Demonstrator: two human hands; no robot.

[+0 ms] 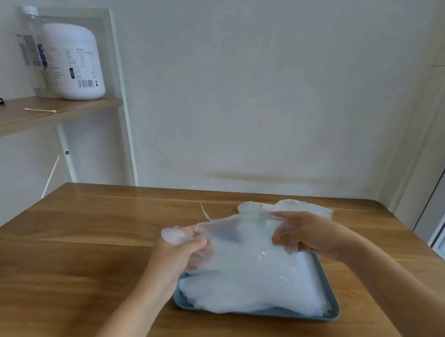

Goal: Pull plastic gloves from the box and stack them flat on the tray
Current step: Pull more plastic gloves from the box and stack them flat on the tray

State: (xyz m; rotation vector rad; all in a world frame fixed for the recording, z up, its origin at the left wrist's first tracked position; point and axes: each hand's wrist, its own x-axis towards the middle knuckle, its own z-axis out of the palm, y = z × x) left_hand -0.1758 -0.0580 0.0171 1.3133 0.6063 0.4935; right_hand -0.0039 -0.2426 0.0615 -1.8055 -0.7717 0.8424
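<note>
While my left hand (185, 248) and right hand (311, 236) are pinching opposite edges of one glove (240, 238), holding it stretched above the stack (251, 288) on the tray (309, 316), I am judging: lowering both edges level, under light tension, should avoid wrinkles.

The thin plastic glove (238, 234) that I hold is milky white and see-through. The flat rectangular tray (332, 313) is grey-blue. The wooden worktop (93, 236) is brown with darker grain stripes. The round plastic jar (73, 64) is white.
</note>
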